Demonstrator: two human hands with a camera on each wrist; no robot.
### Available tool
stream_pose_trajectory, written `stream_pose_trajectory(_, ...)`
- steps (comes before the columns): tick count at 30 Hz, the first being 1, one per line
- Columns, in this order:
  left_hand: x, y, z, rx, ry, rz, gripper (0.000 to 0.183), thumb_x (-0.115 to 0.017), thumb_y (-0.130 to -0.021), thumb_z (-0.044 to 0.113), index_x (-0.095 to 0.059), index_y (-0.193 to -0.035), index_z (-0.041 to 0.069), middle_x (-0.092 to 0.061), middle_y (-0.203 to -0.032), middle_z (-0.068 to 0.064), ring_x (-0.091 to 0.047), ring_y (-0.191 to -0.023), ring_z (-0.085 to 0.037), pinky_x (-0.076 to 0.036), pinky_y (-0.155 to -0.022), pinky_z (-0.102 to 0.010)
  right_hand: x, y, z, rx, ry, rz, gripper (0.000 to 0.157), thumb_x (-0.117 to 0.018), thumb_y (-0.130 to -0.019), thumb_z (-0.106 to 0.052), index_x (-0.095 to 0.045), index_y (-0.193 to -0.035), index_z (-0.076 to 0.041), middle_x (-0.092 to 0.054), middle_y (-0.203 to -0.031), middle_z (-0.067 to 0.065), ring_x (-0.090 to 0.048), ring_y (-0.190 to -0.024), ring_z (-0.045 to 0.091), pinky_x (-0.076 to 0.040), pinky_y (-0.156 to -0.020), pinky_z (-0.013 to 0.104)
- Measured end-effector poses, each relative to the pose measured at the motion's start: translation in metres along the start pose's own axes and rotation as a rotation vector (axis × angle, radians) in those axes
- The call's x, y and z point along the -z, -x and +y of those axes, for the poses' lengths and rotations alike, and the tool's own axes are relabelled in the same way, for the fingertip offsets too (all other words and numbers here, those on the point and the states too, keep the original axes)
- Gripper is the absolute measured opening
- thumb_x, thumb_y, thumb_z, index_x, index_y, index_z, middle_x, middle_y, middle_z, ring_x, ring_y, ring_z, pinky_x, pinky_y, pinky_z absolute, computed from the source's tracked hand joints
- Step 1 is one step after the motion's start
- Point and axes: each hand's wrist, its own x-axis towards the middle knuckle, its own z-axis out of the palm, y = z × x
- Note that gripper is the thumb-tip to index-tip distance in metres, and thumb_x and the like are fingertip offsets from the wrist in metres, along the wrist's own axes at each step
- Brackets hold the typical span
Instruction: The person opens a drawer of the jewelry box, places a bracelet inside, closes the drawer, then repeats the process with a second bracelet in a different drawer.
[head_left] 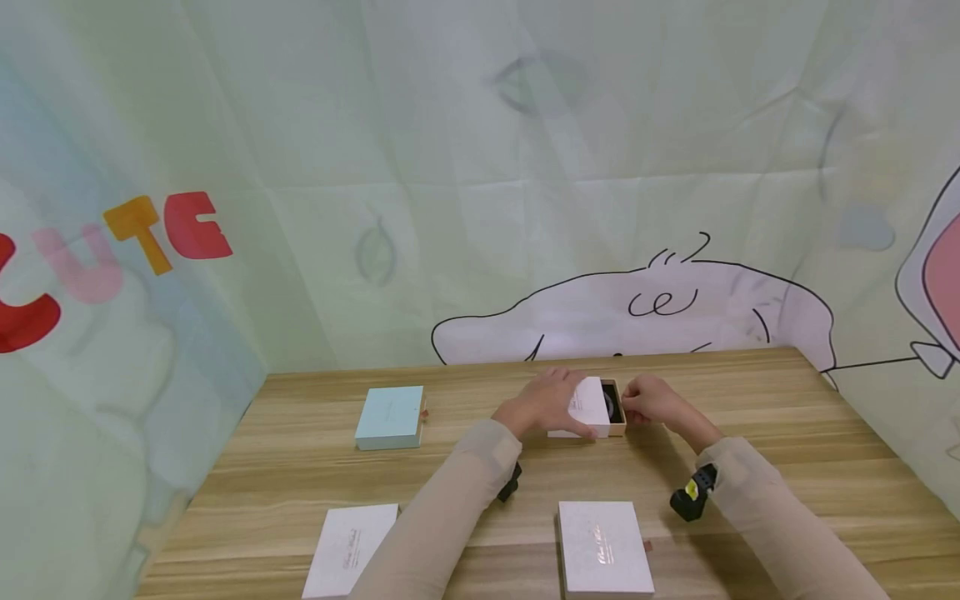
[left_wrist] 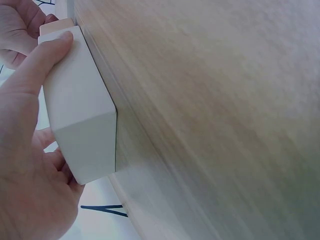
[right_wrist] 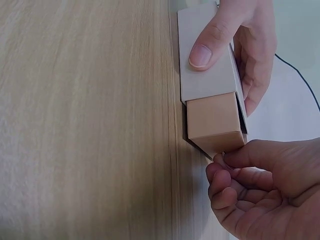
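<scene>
A white sliding gift box [head_left: 592, 408] lies toward the back of the table, its tan inner drawer [right_wrist: 212, 117] partly out on the right. Something dark with a round edge shows inside the drawer in the head view. My left hand [head_left: 542, 403] grips the white sleeve [left_wrist: 80, 90] across its width, thumb on the near side and fingers on the far side. At the drawer's end, my right hand [head_left: 651, 400] pinches a small pull tab [right_wrist: 220, 159] between thumb and forefinger; the other fingers are curled in.
A light blue box [head_left: 390, 417] sits at the back left. Two more white boxes lie nearer, one at front left [head_left: 348, 546] beside the left sleeve and one at front centre [head_left: 604, 548]. A printed cloth backdrop [head_left: 480, 208] rises behind the wooden table [head_left: 262, 467].
</scene>
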Motion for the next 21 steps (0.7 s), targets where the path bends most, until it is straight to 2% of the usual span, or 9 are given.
stream_pose_trajectory(21, -0.0015, -0.0011, -0.0021, -0.015, 0.000, 0.006, 0.100, -0.076, -0.077, 0.064, -0.035, -0.154, 0.015, -0.045, -0.147, -0.006, -0.043, -0.129, -0.020, -0.035, -0.107, -0.033, -0.0057, -0.0026, -0.0039, 0.009, -0.020, 0.007, 0.014, -0.055, -0.091, 0.006, -0.064, -0.079, 0.007, -0.054, -0.061, 0.002, -0.049, -0.054, 0.011, -0.042, -0.052, 0.025)
